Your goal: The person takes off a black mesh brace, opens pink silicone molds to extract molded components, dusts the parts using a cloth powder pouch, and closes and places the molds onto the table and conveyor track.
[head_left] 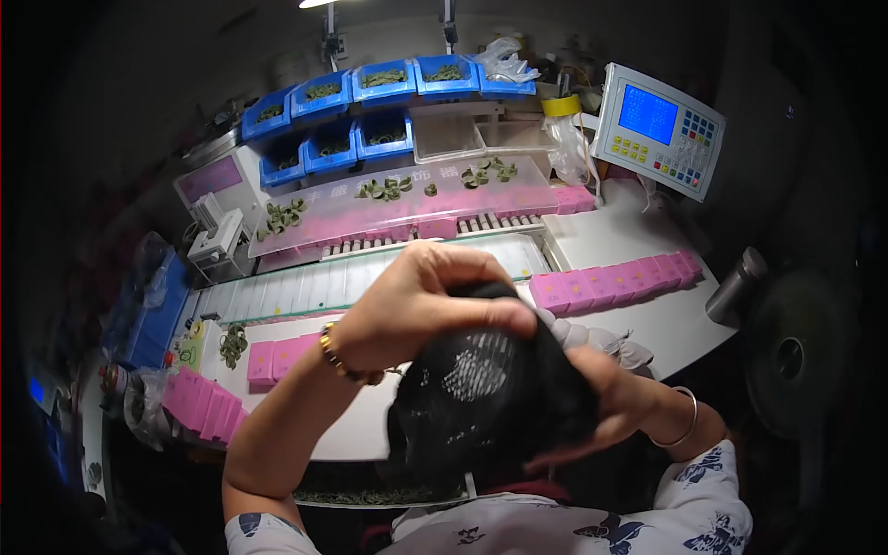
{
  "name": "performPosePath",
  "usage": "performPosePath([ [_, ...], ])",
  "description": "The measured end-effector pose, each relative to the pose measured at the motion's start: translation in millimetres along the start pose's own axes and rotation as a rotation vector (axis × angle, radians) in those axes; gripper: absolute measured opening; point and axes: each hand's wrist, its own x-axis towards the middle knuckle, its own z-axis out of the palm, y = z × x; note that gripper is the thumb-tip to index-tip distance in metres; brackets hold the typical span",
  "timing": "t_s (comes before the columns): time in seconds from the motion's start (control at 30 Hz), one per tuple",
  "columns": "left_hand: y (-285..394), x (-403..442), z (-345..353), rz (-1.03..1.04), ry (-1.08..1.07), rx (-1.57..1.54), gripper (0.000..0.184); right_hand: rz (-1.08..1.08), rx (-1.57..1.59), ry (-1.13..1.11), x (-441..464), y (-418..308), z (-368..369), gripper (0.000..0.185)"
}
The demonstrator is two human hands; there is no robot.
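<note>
Close to the camera is a soft, rounded black cap-like thing (pixel 490 388) with a whitish dotted patch on its surface. My left hand (pixel 444 301) is closed on its upper edge, thumb and bent fingers pinching it; a beaded bracelet circles that wrist. At its right side, my right hand (pixel 606 398) is closed around the dark material, slightly blurred, some fingers hidden behind it. The black thing covers part of the white table (pixel 347 430) and a greyish-white bundle (pixel 601 339) beyond my right hand.
Pink boxes (pixel 615 285) line the table's right; more pink boxes (pixel 202 402) stand at the left. Blue bins (pixel 384 81) of green pieces rise behind a clear sheet (pixel 342 208). A control panel (pixel 659 129), a metal flask (pixel 737 285) and a fan (pixel 788 359) are at the right.
</note>
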Motion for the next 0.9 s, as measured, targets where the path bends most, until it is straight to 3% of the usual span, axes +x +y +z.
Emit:
performPosePath([
  [0.03, -15, 5, -4, -0.017, 0.025, -0.081, 0.024, -0.001, 0.026, 0.164, -2, -5, 0, 0.046],
  [0.1, -38, 5, 11, -0.093, 0.367, -0.51, 0.031, 0.041, 0.268, 0.543, 9, -7, 4, 0.039],
  [0.13, -38, -4, -2, -0.135, 0.031, -0.327, 0.033, 0.062, 0.23, 0.61, 12, -4, -3, 0.037],
  [0.17, -43, -6, 4, -0.32, 0.129, -0.182, 0.027, 0.087, 0.193, 0.679, 16, -1, -13, 0.035],
  [0.23, -51, -9, 15, -0.277, 0.135, -0.146, 0.024, 0.15, 0.089, 0.765, 26, 5, -27, 0.032],
  [0.27, -54, -11, 22, -0.253, 0.177, 0.103, 0.026, 0.155, -0.015, 0.786, 24, 17, -36, 0.032],
  [0.3, -59, -12, 29, -0.254, 0.181, 0.098, 0.026, 0.147, -0.041, 0.771, 31, 22, -39, 0.03],
  [0.37, -68, -16, 37, -0.225, 0.264, 0.61, 0.027, 0.183, -0.181, 0.749, 36, 42, -36, 0.031],
  [0.4, -69, -19, 38, -0.19, 0.274, 0.776, 0.024, 0.216, -0.431, 0.712, 36, 49, -33, 0.035],
  [0.43, -69, -20, 37, -0.193, 0.282, 0.774, 0.024, 0.052, -0.734, 0.619, 40, 57, -35, 0.037],
  [0.5, -68, -26, 31, -0.261, 0.17, 1.111, 0.024, 0.095, -1.023, 0.52, 40, 68, -32, 0.036],
  [0.57, -68, -33, 28, -0.218, 0.158, 1.186, 0.023, 0.096, -1.241, 0.393, 41, 67, -14, 0.035],
  [0.63, -62, -36, 26, -0.252, 0.035, 1.297, 0.022, 0.145, -1.302, 0.281, 40, 74, -8, 0.029],
  [0.77, -46, -40, 16, -0.33, 0.03, 1.254, 0.019, 0.105, -1.297, 0.15, 36, 75, -5, 0.019],
  [0.83, -44, -45, 10, -0.163, 0.039, 1.327, 0.015, 0.096, -1.267, 0.106, 34, 72, 0, 0.016],
  [0.9, -34, -41, 12, -0.254, -0.039, 1.312, 0.015, 0.183, -1.187, -0.064, 33, 68, 3, 0.014],
])
